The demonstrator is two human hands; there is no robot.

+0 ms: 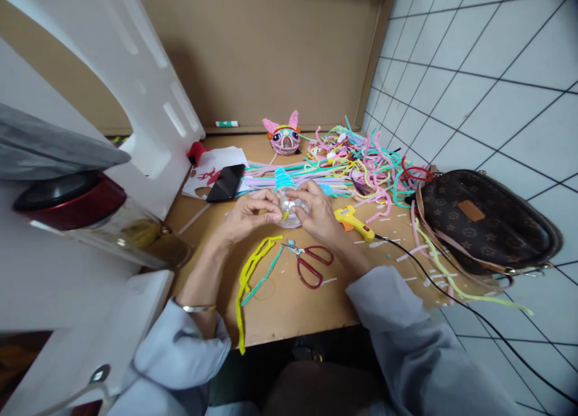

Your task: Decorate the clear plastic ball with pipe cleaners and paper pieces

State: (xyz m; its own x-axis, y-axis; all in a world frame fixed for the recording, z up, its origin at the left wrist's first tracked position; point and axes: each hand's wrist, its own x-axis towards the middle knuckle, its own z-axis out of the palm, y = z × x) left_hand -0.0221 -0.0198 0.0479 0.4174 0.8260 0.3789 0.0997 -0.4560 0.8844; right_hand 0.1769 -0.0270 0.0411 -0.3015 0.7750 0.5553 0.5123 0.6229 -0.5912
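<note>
A clear plastic ball (290, 221) with fuzzy blue ears (283, 177) sits between my two hands, above the table's middle. My right hand (318, 210) is closed round its right side, thumb and fingers on the surface. On the other side my left hand (251, 215) pinches a short yellow pipe cleaner piece (285, 215) against the ball; the fingers partly hide it. Red-handled scissors (311, 264) lie just below, blades pointing left. Beside them are yellow pipe cleaners (250, 270) and a teal pipe cleaner (264, 277).
A yellow glue gun (354, 222) lies at right, its black cord trailing off. Behind are a tangle of pipe cleaners (365, 163), a pink-eared decorated ball (285, 140) and a phone (226, 183). A brown handbag (487, 217) stands right, a lidded jug (108, 223) left.
</note>
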